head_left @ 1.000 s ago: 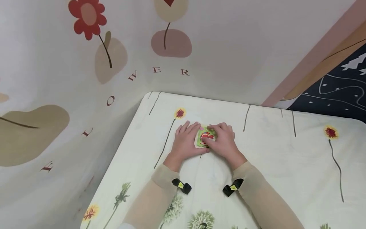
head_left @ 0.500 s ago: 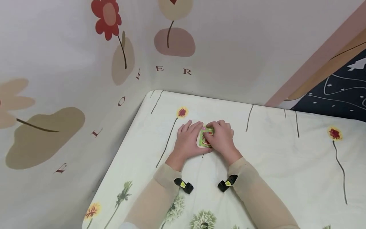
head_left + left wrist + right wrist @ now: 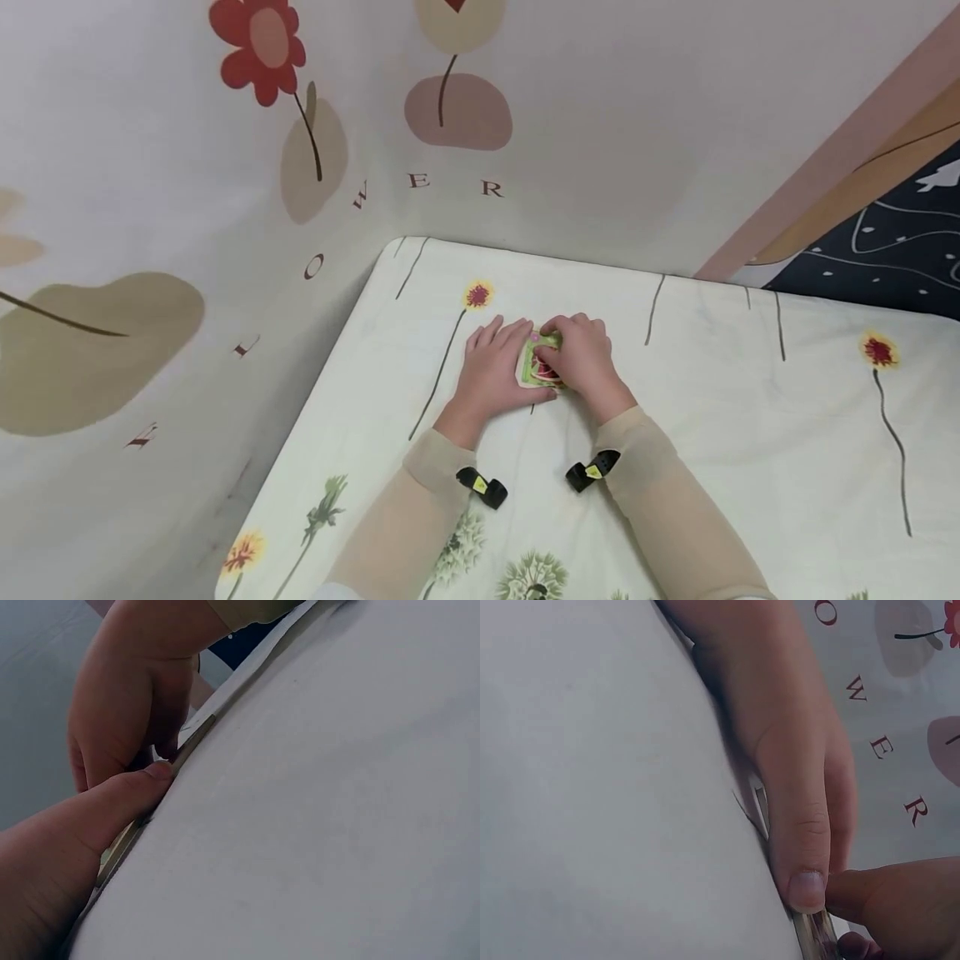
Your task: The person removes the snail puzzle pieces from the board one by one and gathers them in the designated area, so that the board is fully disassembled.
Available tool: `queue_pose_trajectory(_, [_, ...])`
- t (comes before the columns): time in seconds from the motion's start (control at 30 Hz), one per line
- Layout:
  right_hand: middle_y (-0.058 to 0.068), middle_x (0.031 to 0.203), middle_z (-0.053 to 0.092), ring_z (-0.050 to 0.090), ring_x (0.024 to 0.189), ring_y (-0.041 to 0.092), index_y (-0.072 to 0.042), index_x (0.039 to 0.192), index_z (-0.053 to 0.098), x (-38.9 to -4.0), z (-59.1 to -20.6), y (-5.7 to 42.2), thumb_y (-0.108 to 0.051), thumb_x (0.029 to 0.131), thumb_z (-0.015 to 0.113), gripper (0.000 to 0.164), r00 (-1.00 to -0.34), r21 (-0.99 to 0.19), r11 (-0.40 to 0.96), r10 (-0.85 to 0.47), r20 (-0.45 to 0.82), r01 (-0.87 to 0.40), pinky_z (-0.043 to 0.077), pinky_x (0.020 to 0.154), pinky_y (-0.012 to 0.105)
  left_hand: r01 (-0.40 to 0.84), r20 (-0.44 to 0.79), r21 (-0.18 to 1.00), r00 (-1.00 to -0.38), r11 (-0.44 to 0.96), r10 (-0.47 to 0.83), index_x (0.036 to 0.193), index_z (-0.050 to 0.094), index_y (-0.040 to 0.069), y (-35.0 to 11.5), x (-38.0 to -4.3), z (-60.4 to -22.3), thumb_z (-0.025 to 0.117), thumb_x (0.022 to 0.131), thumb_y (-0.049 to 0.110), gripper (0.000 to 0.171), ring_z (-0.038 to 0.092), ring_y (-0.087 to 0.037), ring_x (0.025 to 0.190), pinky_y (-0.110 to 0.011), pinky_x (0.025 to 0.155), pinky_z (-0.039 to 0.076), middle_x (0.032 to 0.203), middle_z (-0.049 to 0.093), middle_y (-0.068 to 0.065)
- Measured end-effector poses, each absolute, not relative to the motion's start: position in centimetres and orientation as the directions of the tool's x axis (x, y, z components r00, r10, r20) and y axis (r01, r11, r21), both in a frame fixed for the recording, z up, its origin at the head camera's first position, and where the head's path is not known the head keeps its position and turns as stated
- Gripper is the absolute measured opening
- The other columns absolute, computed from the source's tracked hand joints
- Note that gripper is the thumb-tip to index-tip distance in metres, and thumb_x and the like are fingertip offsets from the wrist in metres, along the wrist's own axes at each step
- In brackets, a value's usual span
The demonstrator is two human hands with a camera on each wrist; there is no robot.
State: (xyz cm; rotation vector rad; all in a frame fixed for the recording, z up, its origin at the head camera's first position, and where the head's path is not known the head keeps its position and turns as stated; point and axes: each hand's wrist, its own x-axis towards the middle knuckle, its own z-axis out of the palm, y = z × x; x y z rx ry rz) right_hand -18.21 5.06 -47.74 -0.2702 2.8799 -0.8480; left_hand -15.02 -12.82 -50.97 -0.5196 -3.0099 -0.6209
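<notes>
A small, thin, squarish board (image 3: 529, 373) with a green border and a red picture lies on the cloth in the head view. My left hand (image 3: 491, 367) rests at its left side with long, straight fingers. The left thumb (image 3: 808, 889) presses on the near edge of the board in the right wrist view. From the right, my right hand (image 3: 585, 358) reaches over the board, with thumb and index finger bent down onto its face. The left wrist view shows the right hand (image 3: 127, 697) just behind the left thumb. What lies between the right fingertips is hidden.
A white cloth (image 3: 720, 433) with printed flowers covers the surface beneath. Its far and left edges meet pale walls (image 3: 600, 150) printed with flowers and letters. Black wrist cameras (image 3: 483, 487) sit on both sleeves. A dark patterned panel (image 3: 892, 242) stands at the far right.
My right hand has shifted a little left over the board, and its thumb and index finger have drawn closer together. The red picture looks darker now. My left hand stays beside the board.
</notes>
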Motion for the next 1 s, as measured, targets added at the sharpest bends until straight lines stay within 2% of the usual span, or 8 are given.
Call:
queue_pose_trajectory(0.37, [0.014,0.124,0.066,0.049,0.117,0.04,-0.01,0.121,0.071,-18.2,-47.4,5.3,-0.029,0.095,0.082,0.034,-0.979,-0.614,0.779,-0.196,-0.052,-0.123,0.041,0.098,0.06,0.324,0.092,0.382,-0.945,0.865,0.313,0.166,0.039,0.019,-12.7,-14.8,-50.4,0.078,0.078,0.078,0.113,0.022,-0.031,0.16,-0.055,0.125,0.021,0.168,0.041,0.002])
queue_pose_trajectory(0.63, [0.006,0.119,0.078,0.059,0.11,0.031,-0.01,0.118,0.082,-18.2,-48.5,6.3,-0.021,0.09,0.089,0.031,-0.964,-0.711,0.66,-0.245,0.102,-0.243,0.043,0.104,0.053,0.311,0.077,0.39,-0.949,0.867,0.306,0.171,0.025,0.015,-12.6,-14.7,-50.2,0.079,0.076,0.079,0.127,0.022,-0.029,0.16,-0.054,0.125,0.019,0.17,0.039,0.0])
queue_pose_trajectory(0.83, [0.008,0.121,0.078,0.061,0.109,0.03,-0.009,0.119,0.082,-18.3,-49.1,6.9,-0.015,0.089,0.089,0.032,-0.944,-0.746,0.592,-0.288,0.159,-0.306,0.048,0.1,0.05,0.314,0.077,0.389,-0.948,0.866,0.308,0.171,0.026,0.015,-13.0,-14.7,-50.3,0.079,0.076,0.078,0.126,0.023,-0.03,0.16,-0.054,0.126,0.018,0.17,0.039,0.0])
queue_pose_trajectory(1.0, [0.009,0.119,0.078,0.064,0.107,0.029,-0.007,0.119,0.082,-18.4,-49.5,6.9,-0.017,0.089,0.089,0.032,-0.912,-0.698,0.596,-0.338,0.23,-0.397,0.05,0.098,0.047,0.308,0.076,0.386,-0.95,0.869,0.303,0.17,0.028,0.016,-13.4,-14.6,-50.4,0.079,0.077,0.078,0.123,0.022,-0.03,0.16,-0.054,0.126,0.018,0.171,0.039,0.001])
